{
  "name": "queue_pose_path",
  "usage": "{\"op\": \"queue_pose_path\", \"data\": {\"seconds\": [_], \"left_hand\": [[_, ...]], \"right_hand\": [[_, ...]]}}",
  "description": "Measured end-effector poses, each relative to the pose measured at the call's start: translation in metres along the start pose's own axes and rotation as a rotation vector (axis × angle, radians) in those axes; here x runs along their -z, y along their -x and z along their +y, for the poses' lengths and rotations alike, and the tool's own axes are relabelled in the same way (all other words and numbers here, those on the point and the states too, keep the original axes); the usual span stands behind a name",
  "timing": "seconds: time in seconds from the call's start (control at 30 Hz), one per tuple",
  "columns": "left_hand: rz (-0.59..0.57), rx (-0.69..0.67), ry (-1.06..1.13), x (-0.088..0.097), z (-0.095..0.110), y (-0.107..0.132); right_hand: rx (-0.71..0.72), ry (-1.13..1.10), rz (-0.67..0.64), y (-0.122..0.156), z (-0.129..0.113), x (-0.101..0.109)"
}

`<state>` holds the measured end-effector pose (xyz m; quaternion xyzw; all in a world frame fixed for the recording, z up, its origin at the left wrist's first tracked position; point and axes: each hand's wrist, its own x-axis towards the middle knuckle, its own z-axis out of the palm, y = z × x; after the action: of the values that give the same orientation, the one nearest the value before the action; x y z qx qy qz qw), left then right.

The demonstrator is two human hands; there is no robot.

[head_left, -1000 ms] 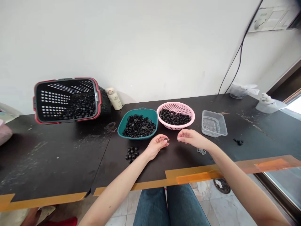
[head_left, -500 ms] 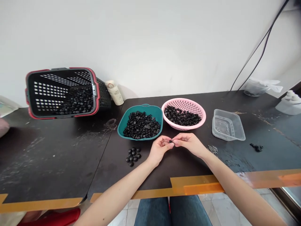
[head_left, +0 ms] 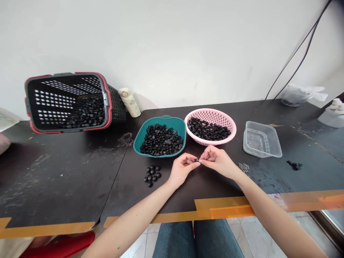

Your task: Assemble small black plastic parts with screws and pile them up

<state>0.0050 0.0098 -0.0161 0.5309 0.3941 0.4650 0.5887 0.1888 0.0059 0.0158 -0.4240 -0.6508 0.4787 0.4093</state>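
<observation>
Dark scuffed bench [head_left: 67, 186], front edge w/ shiny tan tape [head_left: 177, 216], partly hidden by both forearms. Blk mesh basket [head_left: 108, 104], red-trimmed, at far L, mouth facing viewer; pcs in its dim depths hard to make out. Squarish teal basin [head_left: 137, 144] & oval perforated pink basket [head_left: 229, 122] just beyond the hands, both heaped w/ small blk pcs. Thin clear tub [head_left: 274, 144] on R, contents unclear. L hand [head_left: 181, 170] pinches tiny blk piece [head_left: 196, 160]; R hand [head_left: 219, 163] has fingertips at it, can't tell if gripping. Piece sits btwn hands, mostly covered by fingers. Domed blk caps [head_left: 152, 173] near L forearm; thin metal pins [head_left: 243, 167] by R wrist.
</observation>
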Motion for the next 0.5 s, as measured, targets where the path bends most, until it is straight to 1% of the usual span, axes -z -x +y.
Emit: {"op": "queue_pose_path", "data": {"seconds": [0.17,0.3,0.4,0.5], "left_hand": [[-0.009,-0.029,-0.071,-0.001,-0.001,0.002],[-0.012,0.011,-0.089,-0.001,0.002,0.004],[-0.009,0.038,-0.069,-0.001,0.005,0.004],[-0.038,0.079,0.021,-0.002,0.008,0.004]], "right_hand": [[0.027,0.111,-0.021,0.002,-0.007,0.001],[0.076,0.217,-0.015,0.003,-0.011,0.000],[0.137,0.292,0.003,0.004,-0.010,-0.003],[0.201,0.333,0.013,0.006,-0.012,-0.007]]}}
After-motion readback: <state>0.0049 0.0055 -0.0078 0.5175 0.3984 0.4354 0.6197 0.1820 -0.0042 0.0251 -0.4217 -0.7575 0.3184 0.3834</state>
